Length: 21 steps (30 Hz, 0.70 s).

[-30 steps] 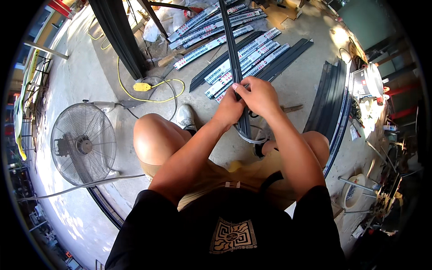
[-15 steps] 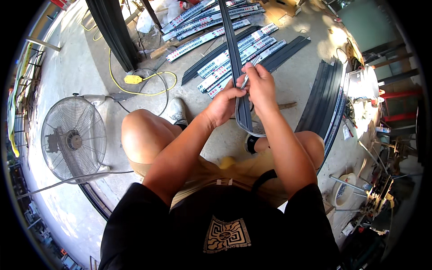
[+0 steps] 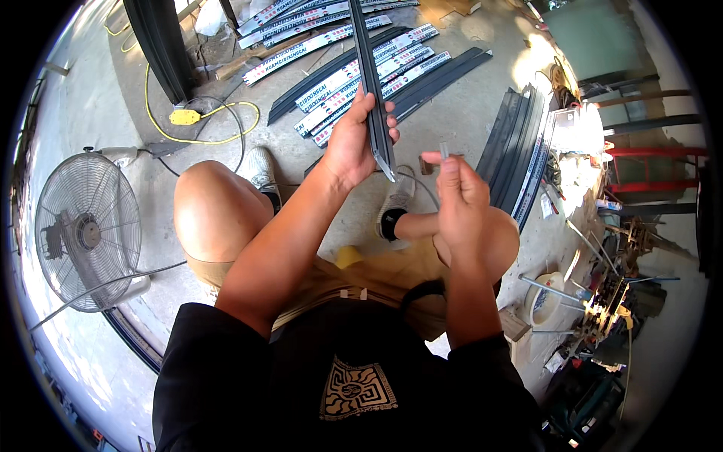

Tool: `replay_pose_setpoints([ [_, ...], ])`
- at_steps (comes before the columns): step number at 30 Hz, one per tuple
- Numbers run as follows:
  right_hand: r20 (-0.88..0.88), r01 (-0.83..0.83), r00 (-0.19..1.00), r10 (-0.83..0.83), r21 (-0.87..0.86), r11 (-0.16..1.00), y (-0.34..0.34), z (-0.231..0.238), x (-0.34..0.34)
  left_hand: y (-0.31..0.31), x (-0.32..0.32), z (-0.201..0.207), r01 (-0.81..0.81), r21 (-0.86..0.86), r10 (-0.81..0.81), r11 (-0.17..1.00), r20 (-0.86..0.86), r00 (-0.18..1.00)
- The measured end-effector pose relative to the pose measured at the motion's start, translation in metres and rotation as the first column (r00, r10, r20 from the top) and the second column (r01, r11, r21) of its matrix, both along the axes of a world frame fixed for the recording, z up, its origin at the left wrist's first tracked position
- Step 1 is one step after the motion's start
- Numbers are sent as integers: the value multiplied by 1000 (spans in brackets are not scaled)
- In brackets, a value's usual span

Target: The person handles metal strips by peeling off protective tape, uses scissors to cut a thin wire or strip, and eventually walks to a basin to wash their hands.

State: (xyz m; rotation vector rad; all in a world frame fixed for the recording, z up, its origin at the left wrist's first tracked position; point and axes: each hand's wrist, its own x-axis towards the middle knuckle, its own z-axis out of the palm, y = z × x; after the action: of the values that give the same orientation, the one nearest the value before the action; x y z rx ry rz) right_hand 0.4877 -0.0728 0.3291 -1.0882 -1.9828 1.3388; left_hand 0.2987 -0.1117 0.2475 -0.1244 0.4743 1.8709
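Note:
My left hand [image 3: 351, 147] is wrapped around a long dark grey metal profile [image 3: 366, 64] near its lower end. That end is cut at a slant and shows a bright edge; the far end runs out of the top of the view. Apart from the profile, to its right, my right hand [image 3: 462, 192] is closed with the thumb uppermost. A small, narrow, pale piece [image 3: 443, 149] sticks up between thumb and forefinger; its kind is unclear. A thin grey strip [image 3: 429, 188] curves beneath, between the hands, above my shoe [image 3: 395, 202].
Ahead on the concrete lie several profiles with printed film [image 3: 331, 53]. More dark profiles [image 3: 501, 143] lie to the right. At left stand a floor fan [image 3: 88, 230] and a yellow socket block [image 3: 184, 117] with its cord. A white bucket [image 3: 542, 301] stands at lower right.
My right hand has come away from the profile, moving right and down. My left hand has turned and now grips the profile from the side. The thin strip no longer loops around the profile's end.

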Motion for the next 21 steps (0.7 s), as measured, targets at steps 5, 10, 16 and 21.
replay_pose_setpoints([
  [5, 60, 5, 998, -17, 185, 983, -19, 1, -7, -2, 2, 5, -75, 22, 75, 997, -42, 996],
  [10, 213, -7, 976, -43, 229, 973, -29, 5, -10, 0, 11, 17, -148, -185, 104, 971, -227, 968],
  [16, 166, -62, 986, 1, 364, 929, -34, -6, -14, 1, 15, 21, -176, -279, 76, 944, -333, 940],
  [21, 185, -81, 983, 15, 355, 931, -37, -5, -16, 4, 17, 21, -172, -326, 31, 930, -398, 917],
])
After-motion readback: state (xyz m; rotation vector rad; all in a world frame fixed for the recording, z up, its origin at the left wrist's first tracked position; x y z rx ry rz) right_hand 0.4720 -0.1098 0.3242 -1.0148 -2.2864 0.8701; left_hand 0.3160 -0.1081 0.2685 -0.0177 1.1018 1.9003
